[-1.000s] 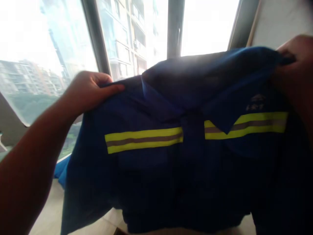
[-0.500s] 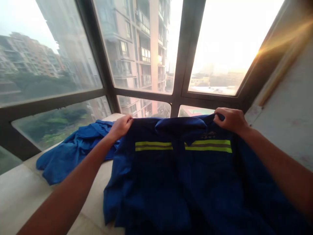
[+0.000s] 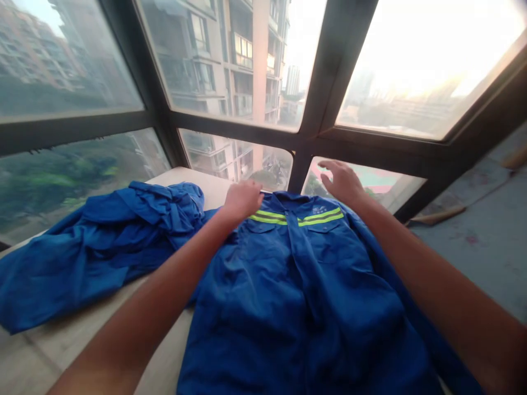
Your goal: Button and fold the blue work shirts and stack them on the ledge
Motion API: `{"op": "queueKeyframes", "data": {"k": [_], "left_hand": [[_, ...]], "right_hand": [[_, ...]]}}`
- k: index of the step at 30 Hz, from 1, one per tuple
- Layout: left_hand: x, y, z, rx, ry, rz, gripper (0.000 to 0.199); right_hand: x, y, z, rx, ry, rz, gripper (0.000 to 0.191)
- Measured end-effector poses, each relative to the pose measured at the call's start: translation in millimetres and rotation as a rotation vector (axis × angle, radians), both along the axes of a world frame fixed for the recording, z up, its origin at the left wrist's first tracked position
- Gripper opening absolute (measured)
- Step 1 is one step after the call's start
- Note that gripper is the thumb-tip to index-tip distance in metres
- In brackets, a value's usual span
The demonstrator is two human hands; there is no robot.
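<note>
A blue work jacket (image 3: 288, 285) with yellow-green reflective stripes lies front up on the pale ledge (image 3: 53, 356), its collar toward the windows. My left hand (image 3: 244, 198) is at the jacket's shoulder on the left, fingers curled in on the cloth; their tips are mostly hidden. Raised just above the opposite shoulder, my right hand (image 3: 343, 178) has its fingers apart and holds nothing. Left of the jacket, a second blue garment (image 3: 111, 236) rests in a crumpled heap, partly behind my left forearm.
Large windows with dark frames (image 3: 304, 142) close off the far side and the left. A patterned wall (image 3: 481, 236) stands on the right, with a brownish strip (image 3: 440, 215) near the window. Buildings and trees show outside.
The jacket, held up by both shoulders before, has come down flat onto the ledge. My right hand has let go and lifted off. The view has tilted downward.
</note>
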State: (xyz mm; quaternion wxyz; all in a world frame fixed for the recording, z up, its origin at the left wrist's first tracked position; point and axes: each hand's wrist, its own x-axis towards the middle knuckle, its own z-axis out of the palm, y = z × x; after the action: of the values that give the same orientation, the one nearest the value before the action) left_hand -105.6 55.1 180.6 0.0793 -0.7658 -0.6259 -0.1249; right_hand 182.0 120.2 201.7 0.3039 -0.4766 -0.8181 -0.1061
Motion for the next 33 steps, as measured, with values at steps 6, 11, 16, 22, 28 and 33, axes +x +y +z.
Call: {"op": "queueKeyframes", "data": {"k": [6,11,16,22,28,33], "left_hand": [[23.3,-162.1,-121.1,-0.154,-0.048,-0.209,0.037],[10.4,-242.8,-173.2,-0.005,-0.042,-0.127,0.047],[-8.3,-301.5,-194.6,0.084,-0.002,0.061,0.046],[-7.9,-326.2,-205.0,0.030,0.111,0.040,0.047],[-8.1,-329.7,-201.6,0.038,0.117,0.017,0.047],[-14.3,-338.9,-192.9,0.034,0.102,-0.020,0.040]], "right_hand": [[7.8,-156.6,-119.8,-0.344,0.038,0.008,0.025],[-13.2,-288.9,-181.3,-0.590,0.041,-0.071,0.022],[-34.5,-349.6,-200.3,-0.584,-0.014,-0.137,0.019],[-25.4,-349.8,-189.2,-0.743,0.192,-0.111,0.030],[-24.3,-365.3,-166.2,-0.691,0.629,0.014,0.030],[-31.3,-385.9,-162.8,-0.758,0.453,0.349,0.050]]}}
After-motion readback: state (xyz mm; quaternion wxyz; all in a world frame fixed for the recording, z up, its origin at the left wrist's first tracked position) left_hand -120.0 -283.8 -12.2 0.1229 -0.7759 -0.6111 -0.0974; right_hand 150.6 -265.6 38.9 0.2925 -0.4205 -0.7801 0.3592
